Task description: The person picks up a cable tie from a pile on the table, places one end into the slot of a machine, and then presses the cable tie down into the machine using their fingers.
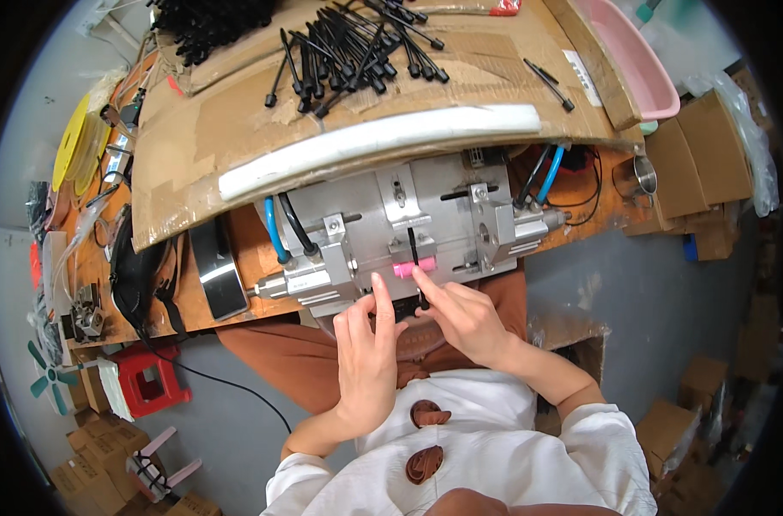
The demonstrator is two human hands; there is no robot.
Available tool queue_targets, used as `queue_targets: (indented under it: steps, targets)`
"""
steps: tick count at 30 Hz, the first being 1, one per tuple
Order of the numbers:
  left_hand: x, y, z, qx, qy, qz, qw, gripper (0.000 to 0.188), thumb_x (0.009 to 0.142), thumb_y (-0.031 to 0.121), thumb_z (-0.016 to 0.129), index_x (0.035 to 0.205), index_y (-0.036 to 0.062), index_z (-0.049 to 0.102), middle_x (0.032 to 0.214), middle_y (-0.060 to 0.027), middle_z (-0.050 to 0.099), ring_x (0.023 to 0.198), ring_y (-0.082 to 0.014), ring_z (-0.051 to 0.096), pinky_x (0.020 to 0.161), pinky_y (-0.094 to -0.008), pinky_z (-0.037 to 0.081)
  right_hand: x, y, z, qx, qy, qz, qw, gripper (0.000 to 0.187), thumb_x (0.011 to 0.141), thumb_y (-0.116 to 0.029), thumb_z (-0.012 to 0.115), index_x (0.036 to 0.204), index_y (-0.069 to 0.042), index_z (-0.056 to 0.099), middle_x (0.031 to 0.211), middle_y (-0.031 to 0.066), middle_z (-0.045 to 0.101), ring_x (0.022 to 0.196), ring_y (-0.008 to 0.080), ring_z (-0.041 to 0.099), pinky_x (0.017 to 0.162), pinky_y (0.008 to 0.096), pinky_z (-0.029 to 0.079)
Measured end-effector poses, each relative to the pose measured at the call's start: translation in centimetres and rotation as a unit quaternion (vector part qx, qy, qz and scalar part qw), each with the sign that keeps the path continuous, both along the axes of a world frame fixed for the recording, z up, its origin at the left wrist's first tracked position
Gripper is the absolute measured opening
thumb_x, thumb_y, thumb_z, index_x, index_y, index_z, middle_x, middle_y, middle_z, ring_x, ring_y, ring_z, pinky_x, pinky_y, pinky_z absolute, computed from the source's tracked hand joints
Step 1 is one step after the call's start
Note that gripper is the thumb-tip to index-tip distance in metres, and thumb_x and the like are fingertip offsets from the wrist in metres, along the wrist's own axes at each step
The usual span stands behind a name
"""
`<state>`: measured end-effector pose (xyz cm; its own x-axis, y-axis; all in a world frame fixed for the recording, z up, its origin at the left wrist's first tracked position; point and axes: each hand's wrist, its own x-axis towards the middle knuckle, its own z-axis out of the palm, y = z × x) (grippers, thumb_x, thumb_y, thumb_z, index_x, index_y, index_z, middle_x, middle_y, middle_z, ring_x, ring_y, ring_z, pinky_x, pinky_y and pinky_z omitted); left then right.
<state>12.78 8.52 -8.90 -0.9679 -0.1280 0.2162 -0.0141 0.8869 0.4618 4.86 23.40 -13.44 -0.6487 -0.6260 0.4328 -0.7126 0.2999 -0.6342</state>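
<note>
A slim black rod with a thicker end stands against a metal fixture in front of me. A small pink piece lies across it at the fixture's near edge. My right hand reaches in from the right, its index fingertip at the pink piece. The rod's dark lower end shows between that finger and the thumb, so the hand appears closed on it; the contact is partly hidden. My left hand is just left of it, index finger raised, thumb apart, other fingers loosely bent, with nothing in it.
Clamp blocks with blue and black hoses flank the fixture. Behind it, a cardboard sheet with a white padded edge bears many black rods. A phone lies left on the wooden bench, a metal cup right.
</note>
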Motion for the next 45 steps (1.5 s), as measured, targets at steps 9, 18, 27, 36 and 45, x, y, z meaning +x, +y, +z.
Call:
queue_targets:
  steps: [9, 18, 27, 36, 45]
  targets:
    - [-10.6, -6.2, 6.9, -0.064, 0.193, -0.057, 0.977, 0.055, 0.074, -0.006, 0.067, 0.127, 0.0001, 0.052, 0.101, -0.0165, 0.052, 0.092, -0.0322, 0.051, 0.081, -0.04, 0.044, -4.0, 0.9, 6.8, 0.044, 0.118, 0.024, 0.992, 0.043, 0.076, -0.002, 0.066, 0.119, 0.001, 0.059, 0.072, 0.0076, 0.05, 0.068, 0.023, 0.05, 0.064, 0.0329, 0.044]
    - [-21.9, -10.2, 8.9, -0.061, 0.163, -0.12, 0.977, 0.022, 0.076, 0.001, 0.07, 0.098, 0.0034, 0.065, 0.076, -0.0086, 0.054, 0.071, -0.0207, 0.054, 0.066, -0.0313, 0.047, -24.4, -4.7, 11.8, 0.097, 0.175, -0.153, 0.968, 0.021, 0.08, -0.007, 0.067, 0.099, 0.001, 0.059, 0.093, 0.0177, 0.062, 0.089, 0.0349, 0.06, 0.077, 0.0418, 0.047]
    - [-20.2, -12.2, 12.5, -0.005, 0.119, -0.094, 0.988, 0.021, 0.078, 0.001, 0.07, 0.098, 0.0023, 0.069, 0.081, -0.0044, 0.064, 0.068, -0.01, 0.053, 0.065, -0.0248, 0.045, -24.8, -2.3, 14.3, 0.119, 0.346, -0.196, 0.91, 0.012, 0.077, 0.005, 0.063, 0.085, 0.001, 0.056, 0.086, 0.0133, 0.061, 0.087, 0.0326, 0.058, 0.075, 0.0394, 0.046]
    - [-15.1, -9.9, 8.9, 0.049, 0.113, -0.073, 0.99, 0.011, 0.081, 0.0, 0.063, 0.091, -0.0002, 0.065, 0.082, -0.0131, 0.06, 0.069, -0.0247, 0.06, 0.066, -0.0331, 0.047, -23.4, -0.6, 14.0, -0.001, 0.244, -0.145, 0.959, 0.017, 0.078, 0.002, 0.065, 0.093, -0.001, 0.059, 0.086, 0.0116, 0.061, 0.074, 0.025, 0.061, 0.069, 0.0333, 0.048]
    - [-11.7, -9.5, 8.6, 0.034, 0.123, -0.117, 0.985, 0.037, 0.075, -0.009, 0.064, 0.109, 0.0047, 0.065, 0.087, -0.0121, 0.059, 0.075, -0.0258, 0.058, 0.069, -0.0338, 0.048, -19.6, 0.0, 15.3, -0.189, -0.007, -0.126, 0.974, 0.017, 0.096, -0.01, 0.054, 0.108, 0.001, 0.058, 0.078, 0.0046, 0.063, 0.068, 0.0098, 0.058, 0.063, 0.0214, 0.047]
